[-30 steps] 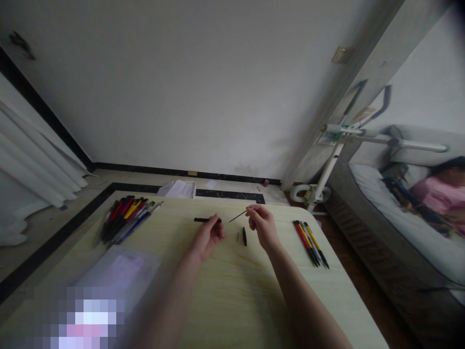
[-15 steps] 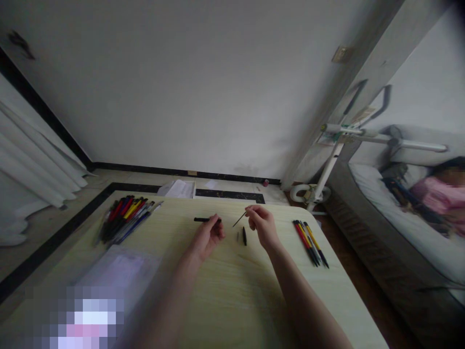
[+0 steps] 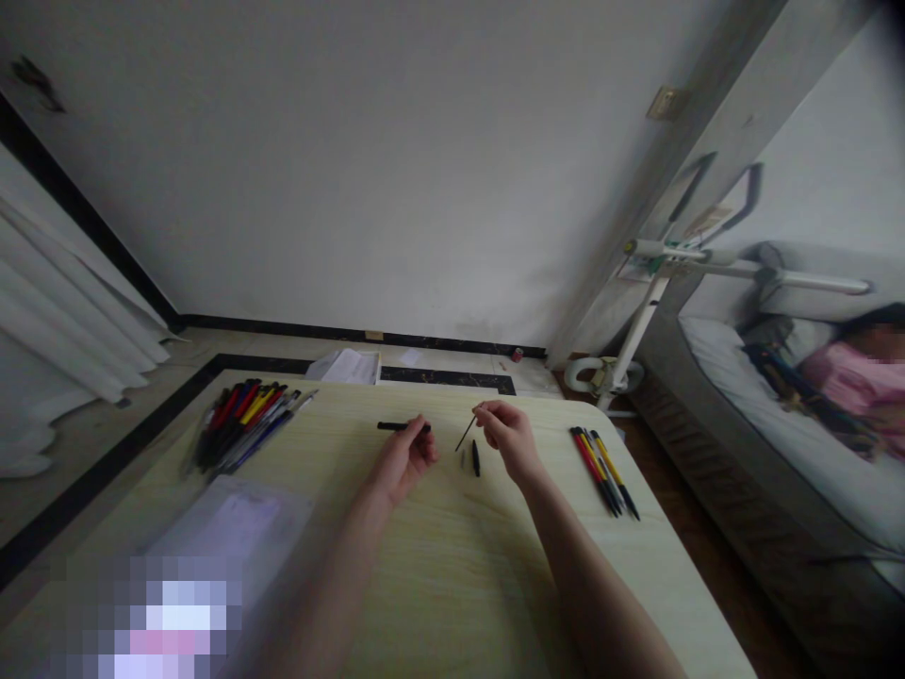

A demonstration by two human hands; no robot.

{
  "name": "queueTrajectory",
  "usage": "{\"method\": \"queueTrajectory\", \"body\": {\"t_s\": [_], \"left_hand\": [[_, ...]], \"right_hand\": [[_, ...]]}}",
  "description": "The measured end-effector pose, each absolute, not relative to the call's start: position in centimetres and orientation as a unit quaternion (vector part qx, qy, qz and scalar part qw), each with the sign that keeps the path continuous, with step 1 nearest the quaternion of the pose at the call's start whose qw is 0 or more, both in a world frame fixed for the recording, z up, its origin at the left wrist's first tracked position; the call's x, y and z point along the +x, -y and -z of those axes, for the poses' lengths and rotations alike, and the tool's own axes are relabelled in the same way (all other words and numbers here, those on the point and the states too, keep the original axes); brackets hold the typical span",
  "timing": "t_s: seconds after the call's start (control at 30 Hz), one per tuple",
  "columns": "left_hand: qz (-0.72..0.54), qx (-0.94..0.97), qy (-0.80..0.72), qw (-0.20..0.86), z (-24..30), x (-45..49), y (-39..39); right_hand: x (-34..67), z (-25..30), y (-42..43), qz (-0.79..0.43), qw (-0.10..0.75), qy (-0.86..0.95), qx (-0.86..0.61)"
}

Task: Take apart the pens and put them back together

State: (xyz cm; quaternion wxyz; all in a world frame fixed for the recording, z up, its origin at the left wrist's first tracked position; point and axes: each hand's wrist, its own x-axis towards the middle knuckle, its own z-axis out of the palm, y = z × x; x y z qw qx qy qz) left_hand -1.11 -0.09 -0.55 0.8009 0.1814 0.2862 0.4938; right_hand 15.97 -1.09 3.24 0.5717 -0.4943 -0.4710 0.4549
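Observation:
Between the thumb and fingers of my left hand (image 3: 410,453) is a black pen barrel (image 3: 392,426), lying nearly level and pointing left. My right hand (image 3: 505,429) pinches the upper end of a thin dark pen refill (image 3: 465,435), which slants down to the left above the table. Below it, a short black pen piece (image 3: 476,458) lies on the tabletop, with a small spring (image 3: 463,458) just to its left. The two hands are apart, and the barrel and the refill do not touch.
On the wooden table (image 3: 452,575), a heap of mixed pens (image 3: 247,420) lies at the left and several pens (image 3: 604,471) lie side by side at the right. A clear plastic bag (image 3: 233,519) is at the front left. A person (image 3: 859,372) is on the sofa at right.
My right hand has shifted slightly left, and the refill now hangs a little steeper and lower. The left hand with the barrel has stayed almost still.

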Motion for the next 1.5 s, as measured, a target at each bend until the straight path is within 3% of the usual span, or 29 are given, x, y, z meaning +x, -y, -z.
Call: {"method": "queueTrajectory", "body": {"t_s": [1.5], "left_hand": [[-0.493,0.194,-0.282,0.800,0.2,-1.0,0.2]], "right_hand": [[16.4,-2.0,0.9,-0.436,0.474,0.546,-0.535]]}}
